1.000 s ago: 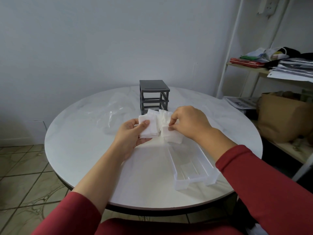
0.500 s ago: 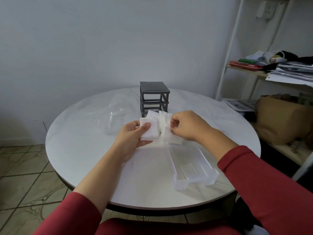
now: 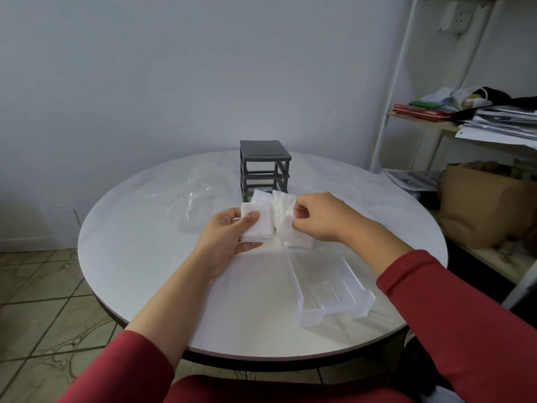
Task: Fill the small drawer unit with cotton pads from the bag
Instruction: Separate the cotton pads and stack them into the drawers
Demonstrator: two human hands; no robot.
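My left hand (image 3: 225,238) grips a stack of white square cotton pads (image 3: 260,221), thumb on top. My right hand (image 3: 318,216) pinches the pads at the right side of that stack, just above more pads (image 3: 299,238) that lie in the far end of a clear plastic drawer (image 3: 334,289). The drawer lies on the white round table (image 3: 139,257), its handle end near the front edge. Behind the hands stands the dark grey drawer frame (image 3: 263,167) with its slots empty. A crumpled clear bag (image 3: 197,196) lies to the left of the frame.
A white shelf rack (image 3: 406,91) stands to the right with papers, books and clothes on it. A brown paper bag (image 3: 479,205) sits on its lower shelf. Tiled floor shows at the left below the table's edge.
My right hand has lifted a little off the pads in the drawer and now pinches at the stack held by my left hand. The left hand has barely moved.
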